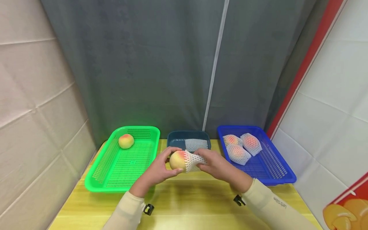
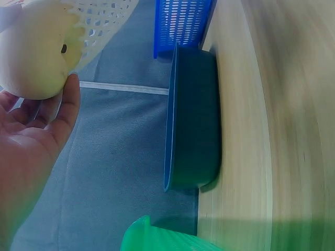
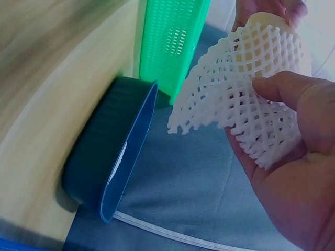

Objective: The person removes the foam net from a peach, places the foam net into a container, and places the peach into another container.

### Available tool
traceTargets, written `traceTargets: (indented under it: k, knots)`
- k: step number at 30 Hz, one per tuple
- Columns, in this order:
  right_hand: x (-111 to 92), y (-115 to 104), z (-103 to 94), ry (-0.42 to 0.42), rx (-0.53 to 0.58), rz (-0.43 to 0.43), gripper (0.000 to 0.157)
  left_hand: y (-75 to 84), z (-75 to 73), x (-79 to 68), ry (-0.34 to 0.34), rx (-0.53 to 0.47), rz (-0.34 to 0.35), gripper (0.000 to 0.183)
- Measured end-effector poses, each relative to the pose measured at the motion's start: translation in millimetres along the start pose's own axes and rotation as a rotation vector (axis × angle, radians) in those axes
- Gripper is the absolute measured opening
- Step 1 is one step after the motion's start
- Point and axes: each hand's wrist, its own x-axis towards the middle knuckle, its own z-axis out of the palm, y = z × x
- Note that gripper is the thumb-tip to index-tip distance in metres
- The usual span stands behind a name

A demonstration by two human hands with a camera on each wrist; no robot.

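The right sleeve [image 1: 265, 199] bears lettering [image 1: 279, 203] too small to read.

The peach [image 1: 177, 160] looks smooth, the net [image 3: 251, 114] like matt foam.

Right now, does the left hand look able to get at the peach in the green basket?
Probably not straight away: the left hand holds another peach, partly inside a foam net. Otherwise the way looks free: the basket peach lies uncovered in the open green basket.
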Motion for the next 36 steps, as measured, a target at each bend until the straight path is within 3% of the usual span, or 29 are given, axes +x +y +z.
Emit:
traceTargets:
  k: [9, 14, 24, 36]
  knots:
    - [11, 6, -7.3, -0.100, -0.100, 0.084, 0.011, 0.0, -8.2, -1.5, 0.033, 0.030, -0.003, 0.068]
    - [25, 20, -18.6, -0.156, -0.129, 0.168, 0.008, 0.2, -18.7, -5.0, 0.065, 0.023, -0.046, 0.071]
    - [54, 48, -29.8, -0.132, -0.247, 0.158, 0.004, -2.3, -22.6, -8.3, 0.072, 0.027, -0.052, 0.070]
    - [94, 89, -14.4, -0.073, -0.381, 0.151, 0.009, -4.6, -24.0, -8.4, 0.079, 0.036, -0.056, 0.071]
